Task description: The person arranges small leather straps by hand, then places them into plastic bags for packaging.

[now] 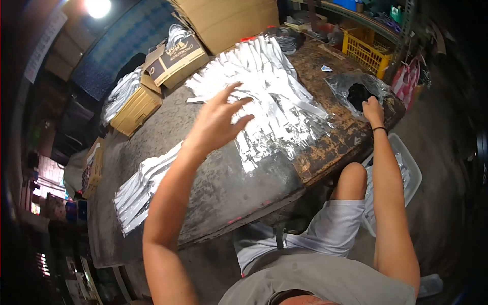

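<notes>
My left hand [217,121] hovers over the table with its fingers spread and nothing in them. Under and beyond it lies a wide, fanned pile of white strips in shiny clear plastic sleeves [269,96]. My right hand [373,111] is at a clear plastic bag [338,87] on the table's right end, its fingers closed at the edge of the black contents [359,95]. What those fingers pinch is hidden. A smaller stack of sleeved white strips [137,190] lies left of my left forearm.
The worn table [218,203] has a brown, peeling right part. Cardboard boxes [134,109] holding white strips stand along its far left edge. A yellow crate [363,53] sits at the back right. Beside my right leg is a translucent tub [414,170] with sleeved pieces.
</notes>
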Motion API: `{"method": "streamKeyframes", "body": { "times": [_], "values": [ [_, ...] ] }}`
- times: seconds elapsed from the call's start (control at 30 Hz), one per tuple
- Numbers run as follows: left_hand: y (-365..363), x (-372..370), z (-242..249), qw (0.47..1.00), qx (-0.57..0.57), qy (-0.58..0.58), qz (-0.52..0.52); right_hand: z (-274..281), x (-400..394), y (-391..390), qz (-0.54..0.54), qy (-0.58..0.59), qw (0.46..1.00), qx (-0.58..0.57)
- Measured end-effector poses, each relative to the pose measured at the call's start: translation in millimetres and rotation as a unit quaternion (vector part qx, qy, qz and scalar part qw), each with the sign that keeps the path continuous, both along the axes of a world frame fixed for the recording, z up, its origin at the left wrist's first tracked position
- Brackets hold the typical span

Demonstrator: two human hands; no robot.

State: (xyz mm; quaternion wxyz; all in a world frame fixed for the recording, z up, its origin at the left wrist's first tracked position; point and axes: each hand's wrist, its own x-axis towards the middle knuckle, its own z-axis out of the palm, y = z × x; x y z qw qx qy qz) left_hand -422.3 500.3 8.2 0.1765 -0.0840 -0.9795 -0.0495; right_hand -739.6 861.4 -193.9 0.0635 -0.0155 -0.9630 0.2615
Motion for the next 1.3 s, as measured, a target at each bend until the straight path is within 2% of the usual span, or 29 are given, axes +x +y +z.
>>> {"method": "streamKeyframes", "body": {
  "times": [0.03, 0.07, 0.1, 0.2, 0.27, 0.33, 0.4, 0.47, 0.57, 0.6, 0.67, 0.77, 0.8, 0.87, 0.9, 0.93, 1.0, 1.07, 1.1, 1.17, 1.2, 1.27, 1.3],
  "values": [
    [-6, -14, -26, 0.998, -0.025, 0.013, -0.051, 11, 8, -1, 0.001, 0.005, 1.0, 0.008],
    [-6, -25, -50, 0.998, -0.017, -0.017, -0.054, 19, 15, -3, 0.0, 0.011, 1.0, 0.015],
    [-3, -38, -71, 0.996, -0.05, -0.033, -0.061, 3, 6, 2, -0.013, 0.089, 0.996, -0.029],
    [6, -77, -118, 0.986, -0.126, -0.084, -0.07, 9, 14, 5, 0.01, 0.141, 0.978, -0.154],
    [8, -100, -136, 0.978, -0.186, -0.072, -0.067, 26, 56, -8, 0.02, 0.357, 0.906, -0.225],
    [11, -115, -144, 0.97, -0.227, -0.057, -0.068, 36, 104, -26, -0.026, 0.384, 0.898, -0.213],
    [14, -127, -149, 0.954, -0.276, -0.103, -0.053, 17, 143, -59, 0.05, 0.373, 0.828, -0.416],
    [16, -137, -158, 0.938, -0.319, -0.131, -0.038, -5, 175, -69, 0.08, 0.178, 0.877, -0.439],
    [15, -141, -164, 0.923, -0.363, -0.124, -0.029, -6, 177, -85, 0.176, 0.206, 0.881, -0.388],
    [15, -141, -164, 0.926, -0.356, -0.122, -0.036, -4, 177, -89, 0.182, 0.181, 0.863, -0.436],
    [13, -143, -160, 0.932, -0.34, -0.118, -0.051, 3, 174, -97, 0.194, 0.13, 0.819, -0.525],
    [0, -143, -159, 0.954, -0.277, -0.028, -0.11, 13, 176, -97, 0.243, 0.134, 0.786, -0.553],
    [-3, -149, -157, 0.98, -0.185, -0.037, -0.064, 12, 179, -96, 0.259, 0.134, 0.774, -0.562],
    [-1, -154, -134, 0.998, 0.003, -0.055, 0.03, 6, 180, -90, 0.24, 0.106, 0.788, -0.557],
    [-14, -153, -134, 0.99, 0.101, 0.094, 0.037, 4, 179, -90, 0.225, 0.106, 0.79, -0.561],
    [-26, -158, -144, 0.962, 0.132, 0.196, 0.134, 1, 181, -92, 0.21, 0.104, 0.792, -0.564],
    [-51, -168, -191, 0.943, 0.07, 0.109, 0.308, 2, 180, -98, 0.193, 0.081, 0.788, -0.579],
    [-47, -148, -186, 0.967, 0.115, -0.094, 0.205, 7, 169, -103, 0.176, 0.064, 0.787, -0.588],
    [-27, -133, -166, 0.982, 0.107, -0.005, 0.155, 6, 166, -105, 0.174, 0.056, 0.801, -0.571],
    [10, -101, -133, 0.975, 0.178, 0.013, 0.132, 3, 166, -107, 0.195, 0.085, 0.795, -0.568],
    [22, -86, -131, 0.969, 0.213, 0.022, 0.12, 3, 166, -109, 0.205, 0.1, 0.792, -0.566],
    [53, -47, -170, 0.932, 0.359, 0.014, 0.056, 1, 165, -106, 0.204, 0.095, 0.785, -0.577],
    [65, -26, -201, 0.956, 0.285, 0.057, -0.051, 1, 164, -103, 0.199, 0.087, 0.784, -0.582]
  ]
}}
